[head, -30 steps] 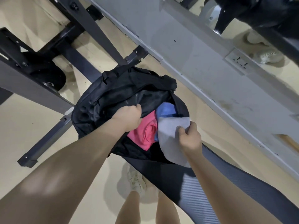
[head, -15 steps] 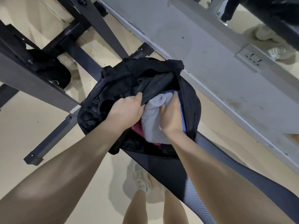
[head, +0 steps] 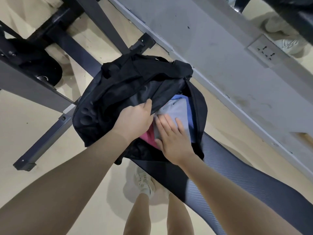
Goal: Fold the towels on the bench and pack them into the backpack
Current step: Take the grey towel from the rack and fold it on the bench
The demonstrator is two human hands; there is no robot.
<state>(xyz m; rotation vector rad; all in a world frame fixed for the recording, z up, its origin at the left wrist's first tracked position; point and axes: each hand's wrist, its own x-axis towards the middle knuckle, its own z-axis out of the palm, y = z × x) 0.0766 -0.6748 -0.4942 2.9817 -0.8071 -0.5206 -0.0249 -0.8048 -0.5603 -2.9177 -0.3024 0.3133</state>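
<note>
A black backpack [head: 128,82] stands open on the end of the dark padded bench [head: 237,172]. Inside lie a grey towel [head: 177,111] on top, a blue towel [head: 190,116] along its right side and a pink towel [head: 149,138] below. My left hand [head: 133,118] grips the left edge of the backpack's opening and holds it apart. My right hand [head: 171,134] lies flat with fingers spread on the grey towel, pressing it down into the bag.
A black metal gym frame [head: 50,92] with angled bars stands left of the bag on a beige floor. A grey wall base with a power socket [head: 265,51] runs behind. My legs and a white shoe [head: 144,182] are below the bench.
My right hand pushed the grey towel from outside the opening down into the backpack, then let go of it and flattened on top. My left hand kept hold of the bag's edge.
</note>
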